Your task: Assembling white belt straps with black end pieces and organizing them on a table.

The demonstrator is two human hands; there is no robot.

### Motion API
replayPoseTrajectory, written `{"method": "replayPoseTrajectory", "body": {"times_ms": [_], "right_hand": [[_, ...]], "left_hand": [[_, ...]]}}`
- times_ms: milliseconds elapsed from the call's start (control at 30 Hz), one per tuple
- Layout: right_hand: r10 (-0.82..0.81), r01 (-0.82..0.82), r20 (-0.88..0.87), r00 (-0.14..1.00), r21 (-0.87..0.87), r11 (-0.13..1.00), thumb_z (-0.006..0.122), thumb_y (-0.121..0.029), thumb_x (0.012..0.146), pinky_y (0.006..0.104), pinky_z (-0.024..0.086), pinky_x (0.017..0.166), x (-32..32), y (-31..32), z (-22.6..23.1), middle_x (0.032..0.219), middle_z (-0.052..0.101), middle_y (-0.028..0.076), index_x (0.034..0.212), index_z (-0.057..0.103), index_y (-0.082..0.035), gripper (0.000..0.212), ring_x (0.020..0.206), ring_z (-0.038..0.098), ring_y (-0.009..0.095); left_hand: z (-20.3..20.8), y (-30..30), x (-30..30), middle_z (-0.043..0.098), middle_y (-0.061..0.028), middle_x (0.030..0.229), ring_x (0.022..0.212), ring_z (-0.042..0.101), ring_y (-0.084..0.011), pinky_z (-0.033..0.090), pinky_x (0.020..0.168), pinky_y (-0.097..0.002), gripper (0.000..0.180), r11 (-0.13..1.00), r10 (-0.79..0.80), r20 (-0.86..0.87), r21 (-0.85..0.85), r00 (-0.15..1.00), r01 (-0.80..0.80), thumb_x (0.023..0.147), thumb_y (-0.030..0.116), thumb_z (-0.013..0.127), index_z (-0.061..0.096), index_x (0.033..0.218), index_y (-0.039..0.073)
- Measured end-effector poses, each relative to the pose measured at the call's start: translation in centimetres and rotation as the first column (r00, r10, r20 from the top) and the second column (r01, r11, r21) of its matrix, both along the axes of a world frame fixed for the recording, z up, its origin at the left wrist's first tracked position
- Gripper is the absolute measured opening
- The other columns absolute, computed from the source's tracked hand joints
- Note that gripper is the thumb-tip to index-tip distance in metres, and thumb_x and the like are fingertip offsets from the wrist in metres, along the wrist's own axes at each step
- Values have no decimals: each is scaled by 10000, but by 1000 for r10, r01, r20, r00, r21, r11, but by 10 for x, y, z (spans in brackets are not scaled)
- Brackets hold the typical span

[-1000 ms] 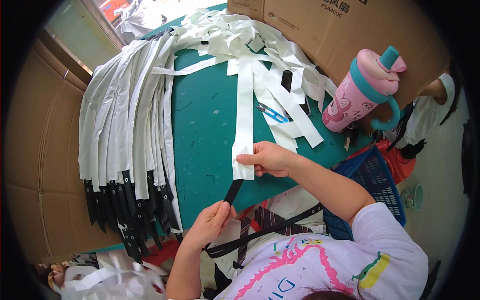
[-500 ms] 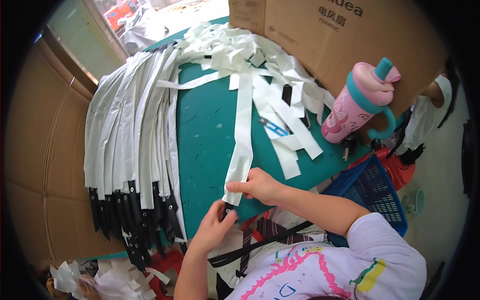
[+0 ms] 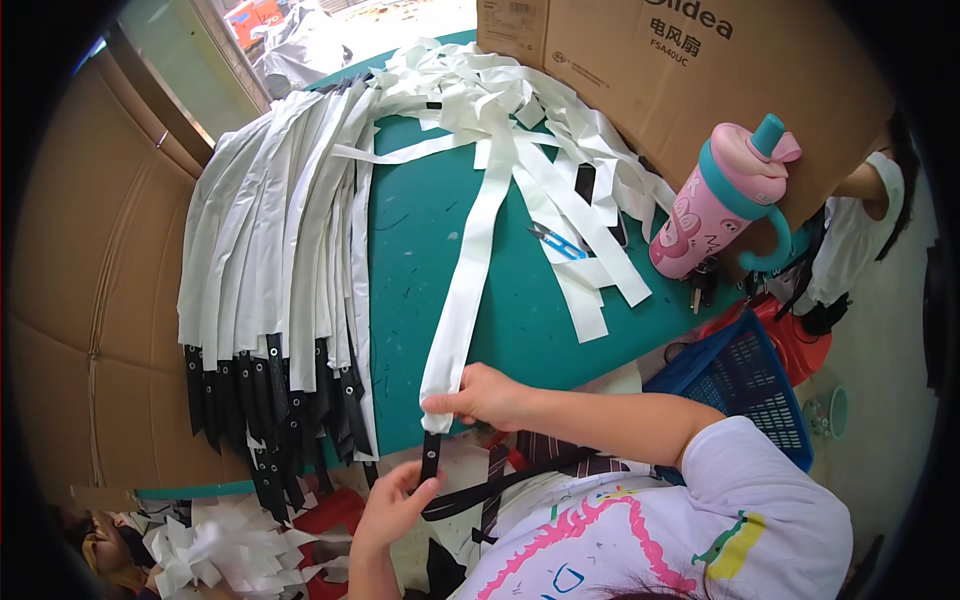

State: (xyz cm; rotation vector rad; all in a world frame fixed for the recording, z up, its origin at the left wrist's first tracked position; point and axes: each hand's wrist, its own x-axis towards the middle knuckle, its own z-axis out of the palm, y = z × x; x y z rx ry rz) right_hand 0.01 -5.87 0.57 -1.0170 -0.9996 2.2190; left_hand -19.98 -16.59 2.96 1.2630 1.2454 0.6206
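1. Nearest to us, the left hand (image 3: 393,502) has its grip closed on the black strap (image 3: 431,453), which points toward us.
2. At the near edge of the green desk (image 3: 415,240), the right hand (image 3: 487,396) pinches the white strip (image 3: 467,275), where the strap comes out.
3. The strip's long axis goes away from us, leaning right, to a white heap (image 3: 465,85).
4. Farther, we see a carton (image 3: 615,85) and a bright opening (image 3: 415,18).
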Motion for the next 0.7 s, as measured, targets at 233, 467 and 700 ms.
{"method": "replayPoseTrajectory", "body": {"times_ms": [233,467,700], "right_hand": [[145,-161,139,980,111,981,718,-208,797,259,438,592,-58,-41,3,839,656,26,969,667,-28,254,732,569,95],[-22,6,139,990,114,993,706,-285,797,238,364,545,-70,-22,-6,825,650,0,945,670,-53,278,633,461,66],[14,-17,90,996,28,999,708,-270,806,247,413,568,-112,-59,3,846,647,1,949,665,-51,266,672,519,74]], "left_hand": [[5,-13,-33,667,-115,866,705,632,-166,507,710,-288,206,933,255,191,-308,948,-189,918,116,514,614,975,-55],[-21,-57,-85,671,-95,828,725,627,-143,502,703,-273,174,953,159,87,-272,983,-130,899,76,537,629,972,-52],[10,-52,-71,659,-113,757,633,625,-154,507,616,-278,181,931,335,180,-216,925,-295,905,113,541,618,860,-45]]}}
